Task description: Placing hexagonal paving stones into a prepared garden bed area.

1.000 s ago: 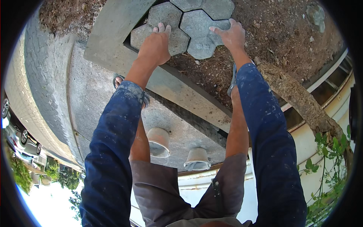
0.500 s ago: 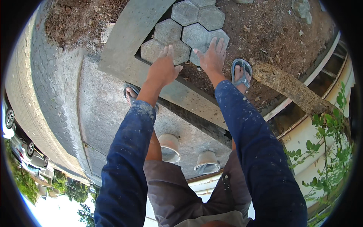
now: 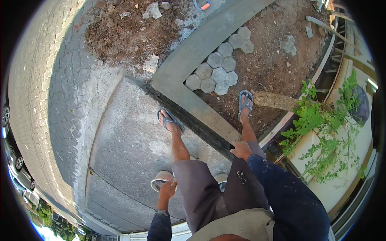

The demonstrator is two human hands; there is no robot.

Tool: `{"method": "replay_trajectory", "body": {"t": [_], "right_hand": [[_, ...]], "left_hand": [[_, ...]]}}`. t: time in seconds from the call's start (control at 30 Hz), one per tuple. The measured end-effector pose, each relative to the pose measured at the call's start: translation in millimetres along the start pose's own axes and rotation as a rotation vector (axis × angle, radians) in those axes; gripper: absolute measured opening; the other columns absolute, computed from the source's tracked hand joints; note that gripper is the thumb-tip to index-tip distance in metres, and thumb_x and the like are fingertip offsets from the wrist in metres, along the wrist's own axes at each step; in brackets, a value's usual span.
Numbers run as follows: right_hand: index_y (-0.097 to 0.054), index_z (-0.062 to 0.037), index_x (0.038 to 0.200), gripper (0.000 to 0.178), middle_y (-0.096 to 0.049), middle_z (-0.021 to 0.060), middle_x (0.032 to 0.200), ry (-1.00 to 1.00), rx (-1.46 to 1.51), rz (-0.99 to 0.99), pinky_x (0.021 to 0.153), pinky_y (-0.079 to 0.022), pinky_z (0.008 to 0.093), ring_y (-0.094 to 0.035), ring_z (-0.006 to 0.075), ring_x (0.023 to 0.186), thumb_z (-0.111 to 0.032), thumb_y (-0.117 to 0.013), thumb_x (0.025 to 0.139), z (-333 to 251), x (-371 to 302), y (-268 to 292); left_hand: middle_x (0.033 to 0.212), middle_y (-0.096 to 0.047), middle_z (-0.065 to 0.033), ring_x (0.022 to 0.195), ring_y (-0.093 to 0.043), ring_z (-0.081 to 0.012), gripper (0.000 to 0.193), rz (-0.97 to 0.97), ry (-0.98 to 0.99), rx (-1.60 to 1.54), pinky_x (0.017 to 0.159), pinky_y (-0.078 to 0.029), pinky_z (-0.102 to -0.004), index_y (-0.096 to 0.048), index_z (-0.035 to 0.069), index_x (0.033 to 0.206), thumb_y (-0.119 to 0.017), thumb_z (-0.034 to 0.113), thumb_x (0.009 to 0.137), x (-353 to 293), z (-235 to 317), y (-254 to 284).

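Observation:
Several grey hexagonal pavers (image 3: 217, 71) lie fitted together on brown soil inside the corner of a grey concrete kerb (image 3: 189, 60). I stand upright astride the kerb, in blue flip-flops, left foot (image 3: 170, 120) on the concrete slab and right foot (image 3: 245, 102) on the soil. My right hand (image 3: 241, 149) rests on my right knee with curled fingers, holding nothing. My left hand (image 3: 167, 189) hangs at my side, over the rim of a pale round bucket (image 3: 159, 180) on the ground; whether it touches the bucket is unclear.
A second pale bucket (image 3: 221, 178) shows between my legs. Loose stones and rubble (image 3: 152, 11) lie on the soil at the top. A rough log (image 3: 275, 100) lies by my right foot. Leafy green plants (image 3: 321, 128) grow at right beside a white wall.
I have stood up from bending over. Both hands left the pavers and drew back, the right to my knee and the left to my side. The pavers now lie far below.

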State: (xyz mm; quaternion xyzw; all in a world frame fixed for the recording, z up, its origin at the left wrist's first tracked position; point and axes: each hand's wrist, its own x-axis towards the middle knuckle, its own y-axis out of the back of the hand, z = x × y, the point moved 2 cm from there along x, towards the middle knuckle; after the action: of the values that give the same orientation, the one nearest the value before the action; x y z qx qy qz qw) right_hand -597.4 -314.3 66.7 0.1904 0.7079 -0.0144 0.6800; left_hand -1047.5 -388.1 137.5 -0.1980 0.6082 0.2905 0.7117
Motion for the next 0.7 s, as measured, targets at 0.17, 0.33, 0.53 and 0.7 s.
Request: {"method": "replay_trajectory", "body": {"t": [0.17, 0.33, 0.53, 0.7], "right_hand": [[-0.063, -0.0019, 0.123, 0.053, -0.068, 0.0222, 0.115, 0.166, -0.115, 0.459, 0.101, -0.043, 0.0502, -0.061, 0.0410, 0.114, -0.036, -0.071, 0.083, -1.0, -128.1, 32.9], [-0.062, 0.0001, 0.126, 0.057, -0.066, 0.0243, 0.120, -0.102, 0.162, 0.387, 0.100, -0.045, 0.0478, -0.059, 0.0411, 0.116, -0.036, -0.071, 0.082, -22.8, -225.4, 70.0], [-0.065, 0.0015, 0.122, 0.056, -0.065, 0.0249, 0.121, -0.022, 0.334, 0.595, 0.100, -0.046, 0.0459, -0.060, 0.0407, 0.115, -0.039, -0.069, 0.083, -37.2, -281.0, 71.8], [-0.070, -0.0011, 0.111, 0.048, -0.066, 0.0236, 0.116, -0.117, 0.396, 0.645, 0.097, -0.048, 0.0464, -0.061, 0.0419, 0.111, -0.039, -0.069, 0.082, -36.6, -302.6, 24.9]], "left_hand": [[0.099, -0.069, -0.0275, 0.097, -0.064, -0.0463, 0.053, 0.295, -0.033, 0.015, 0.085, -0.049, -0.0523, -0.070, -0.001, 0.099, -0.054, 0.050, 0.095, -39.9, -40.2, -8.0], [0.079, -0.069, -0.0245, 0.078, -0.067, -0.0436, 0.044, 0.574, -0.156, 0.119, 0.072, -0.051, -0.0504, -0.073, 0.000, 0.076, -0.077, 0.043, 0.078, -80.1, -30.2, 65.8], [0.098, -0.070, -0.0283, 0.099, -0.068, -0.0407, 0.059, 0.833, -0.370, 0.282, 0.088, -0.051, -0.0476, -0.071, 0.001, 0.114, -0.078, 0.047, 0.078, -113.1, -39.6, 182.4], [0.114, -0.067, -0.0290, 0.113, -0.063, -0.0416, 0.058, 0.529, -0.335, 0.255, 0.098, -0.048, -0.0444, -0.069, 0.003, 0.122, -0.074, 0.046, 0.083, -133.3, -37.6, 234.8]]}}
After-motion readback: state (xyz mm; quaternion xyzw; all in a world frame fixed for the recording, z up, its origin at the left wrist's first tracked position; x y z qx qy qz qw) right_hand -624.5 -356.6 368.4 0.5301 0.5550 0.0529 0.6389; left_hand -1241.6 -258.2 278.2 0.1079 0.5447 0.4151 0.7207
